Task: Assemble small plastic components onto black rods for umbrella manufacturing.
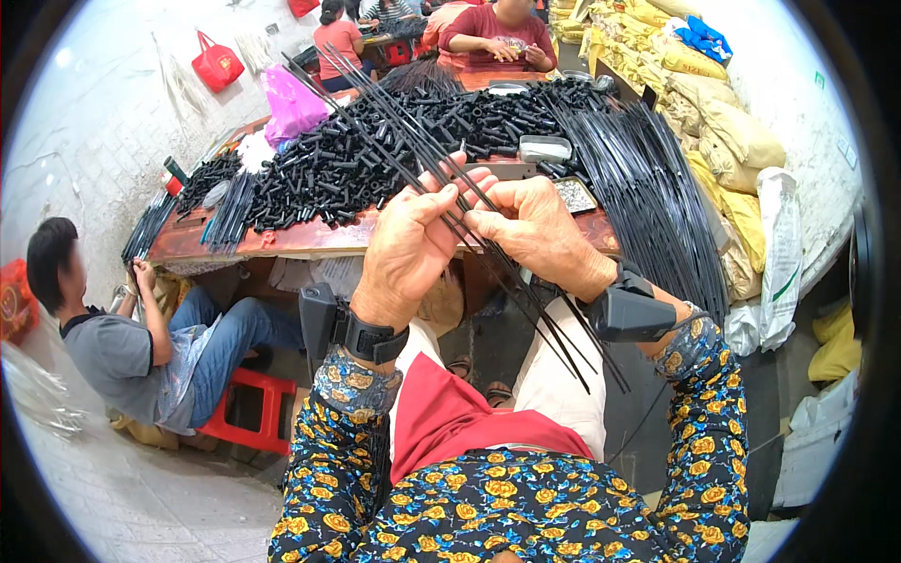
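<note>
Several long, thin black rods (516,272) slant across in front of me, from the far left down toward my right knee. My left hand (408,239) has its palm turned up, with the thumb and fingers closed around the rods. Close beside it, my right hand (540,225) pinches the same rods between thumb and fingers. Both hands are above the near edge of the wooden table (282,246). Behind them lies a large heap of short black tubular pieces (324,178). Fingers hide part of the rods where they are gripped.
More black rods (638,178) lie on the table at right, near a clear container (544,148) and a small tray (574,195) of tiny pieces. A co-worker (122,328) sits at left on a red stool (249,408). Yellow sacks (737,136) are stacked at right.
</note>
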Demonstrator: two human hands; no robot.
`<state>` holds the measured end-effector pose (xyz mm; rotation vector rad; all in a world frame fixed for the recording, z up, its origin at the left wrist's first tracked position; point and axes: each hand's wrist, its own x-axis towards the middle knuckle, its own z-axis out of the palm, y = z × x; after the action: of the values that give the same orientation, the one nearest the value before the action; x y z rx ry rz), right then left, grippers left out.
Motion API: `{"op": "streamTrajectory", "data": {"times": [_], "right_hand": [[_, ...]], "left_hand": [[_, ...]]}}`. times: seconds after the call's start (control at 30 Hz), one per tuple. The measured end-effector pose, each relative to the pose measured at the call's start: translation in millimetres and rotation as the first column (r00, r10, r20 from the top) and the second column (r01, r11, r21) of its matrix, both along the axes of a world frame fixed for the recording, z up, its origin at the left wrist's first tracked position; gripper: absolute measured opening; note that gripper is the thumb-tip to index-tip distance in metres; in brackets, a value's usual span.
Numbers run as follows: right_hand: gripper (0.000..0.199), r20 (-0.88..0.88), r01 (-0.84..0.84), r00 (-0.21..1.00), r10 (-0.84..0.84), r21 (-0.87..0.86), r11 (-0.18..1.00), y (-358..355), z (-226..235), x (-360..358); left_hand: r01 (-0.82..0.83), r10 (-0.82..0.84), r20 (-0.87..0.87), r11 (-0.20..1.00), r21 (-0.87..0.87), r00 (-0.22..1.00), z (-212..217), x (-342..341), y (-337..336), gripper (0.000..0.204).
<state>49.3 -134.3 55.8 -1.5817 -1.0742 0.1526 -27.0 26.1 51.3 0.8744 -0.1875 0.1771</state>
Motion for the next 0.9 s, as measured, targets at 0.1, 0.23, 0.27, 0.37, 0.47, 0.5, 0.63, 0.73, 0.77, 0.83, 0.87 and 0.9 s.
{"op": "streamTrajectory", "data": {"times": [0.1,0.23,0.27,0.37,0.47,0.5,0.63,0.73,0.77,0.83,0.87,0.9], "right_hand": [[0.018,0.045,0.075,0.996,-0.073,-0.057,0.996,-2,1,-3],[0.022,-0.081,0.112,0.992,-0.102,0.137,0.984,1,1,-6],[0.023,0.046,0.163,0.985,-0.166,0.051,0.985,-3,2,3],[0.027,0.066,0.229,0.971,-0.231,0.038,0.973,-5,2,14],[0.029,0.069,0.268,0.961,-0.268,0.008,0.963,-7,9,17],[0.028,0.072,0.251,0.965,-0.251,0.004,0.968,-7,6,18],[0.024,-0.033,0.161,0.986,-0.161,-0.016,0.987,-7,2,5],[0.020,-0.084,0.147,0.985,-0.151,-0.057,0.988,-9,2,-13],[0.020,-0.008,0.167,0.986,-0.168,-0.060,0.984,-12,-1,-14],[0.020,0.080,0.191,0.979,-0.188,-0.027,0.981,-15,-6,-22],[0.020,0.098,0.199,0.975,-0.198,0.005,0.980,-15,-6,-27],[0.024,0.131,0.221,0.966,-0.222,0.019,0.975,-15,-14,-25]], "left_hand": [[0.008,-0.008,-0.002,1.000,-0.009,1.000,3,-1,-1,0.040],[-0.030,0.028,-0.032,0.998,-0.063,0.999,3,-3,-1,0.040],[-0.053,0.049,-0.053,0.996,-0.076,0.997,6,-5,-3,0.040],[-0.044,0.036,-0.083,0.995,-0.091,0.996,5,-9,-2,0.035],[-0.017,0.012,-0.080,0.998,-0.061,0.997,5,-13,2,0.038],[-0.021,0.017,-0.085,0.999,-0.048,0.996,5,-13,2,0.038],[-0.068,0.065,-0.132,0.998,-0.020,0.989,1,-10,0,0.037],[-0.052,0.047,-0.159,0.998,-0.024,0.986,-1,-6,-6,0.035],[-0.034,0.029,-0.163,0.999,-0.026,0.986,0,-4,-9,0.034],[-0.047,0.051,-0.140,0.998,0.032,0.989,-5,1,-13,0.035],[-0.053,0.058,-0.130,0.998,0.041,0.990,-4,5,-16,0.036],[-0.049,0.055,-0.120,0.998,0.049,0.991,-2,9,-23,0.036]]}}
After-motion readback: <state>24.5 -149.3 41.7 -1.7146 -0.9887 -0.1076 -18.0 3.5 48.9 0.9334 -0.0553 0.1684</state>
